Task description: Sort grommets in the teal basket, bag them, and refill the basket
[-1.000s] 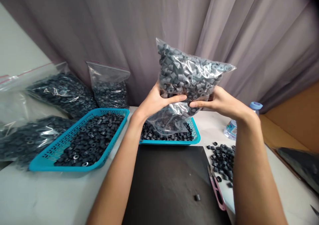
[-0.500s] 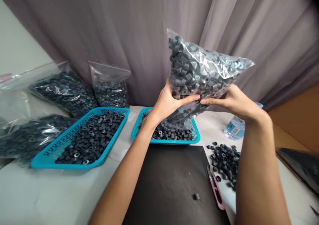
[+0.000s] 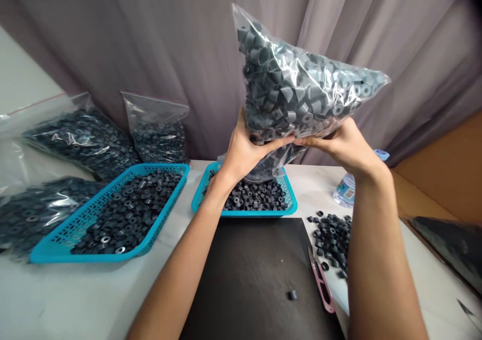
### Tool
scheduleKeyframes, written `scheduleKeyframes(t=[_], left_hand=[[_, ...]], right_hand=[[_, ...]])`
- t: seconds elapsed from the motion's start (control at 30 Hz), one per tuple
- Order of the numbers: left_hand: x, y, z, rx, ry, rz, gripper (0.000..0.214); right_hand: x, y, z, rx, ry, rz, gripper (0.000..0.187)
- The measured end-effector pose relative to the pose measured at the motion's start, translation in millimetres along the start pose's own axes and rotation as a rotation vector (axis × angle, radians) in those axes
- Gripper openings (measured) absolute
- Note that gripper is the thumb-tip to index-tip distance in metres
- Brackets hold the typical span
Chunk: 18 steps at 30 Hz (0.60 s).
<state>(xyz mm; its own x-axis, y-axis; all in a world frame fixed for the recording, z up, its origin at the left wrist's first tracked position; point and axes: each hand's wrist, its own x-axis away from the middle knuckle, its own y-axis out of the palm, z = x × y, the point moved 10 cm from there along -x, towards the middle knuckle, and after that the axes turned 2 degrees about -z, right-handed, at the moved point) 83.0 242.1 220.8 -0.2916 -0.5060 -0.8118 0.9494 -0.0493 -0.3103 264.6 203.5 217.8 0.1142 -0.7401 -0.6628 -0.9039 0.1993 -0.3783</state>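
I hold a clear plastic bag [image 3: 297, 89] full of small dark ring-shaped parts up in the air, its lower end hanging down. My left hand [image 3: 246, 149] grips it from the left and my right hand [image 3: 341, 144] from the right, both closed on the plastic. Directly beneath the bag sits a small blue basket [image 3: 289, 210] with a layer of the same parts in it. A black mat [image 3: 256, 269] lies in front of that basket, with one loose part [image 3: 292, 295] on it.
A larger blue basket [image 3: 75, 237] of parts stands at the left, with several filled bags [image 3: 81, 139] behind and beside it. A loose pile of parts [image 3: 331, 237], pink snips [image 3: 321, 282] and a water bottle [image 3: 344, 189] lie at the right. A grey curtain hangs behind.
Both hands have lifted the bag higher and tilted it, so its lower end now hangs over the small basket, which holds more parts than before.
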Motion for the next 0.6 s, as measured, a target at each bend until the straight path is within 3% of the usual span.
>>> scheduleKeyframes(t=[0.23, 0.47, 0.6], left_hand=[[-2.9, -8.6, -5.7, 0.026, 0.023, 0.065, 0.077], [-11.2, -14.5, 11.9, 0.085, 0.036, 0.095, 0.083], [-11.5, -18.1, 11.8, 0.062, 0.04, 0.106, 0.092]], right_hand=[[-3.3, 5.6, 9.5, -0.04, 0.026, 0.0, 0.05], [-0.6, -4.0, -21.2, -0.015, -0.029, 0.041, 0.051], [-3.2, -1.2, -19.2, -0.084, -0.038, 0.044, 0.056]])
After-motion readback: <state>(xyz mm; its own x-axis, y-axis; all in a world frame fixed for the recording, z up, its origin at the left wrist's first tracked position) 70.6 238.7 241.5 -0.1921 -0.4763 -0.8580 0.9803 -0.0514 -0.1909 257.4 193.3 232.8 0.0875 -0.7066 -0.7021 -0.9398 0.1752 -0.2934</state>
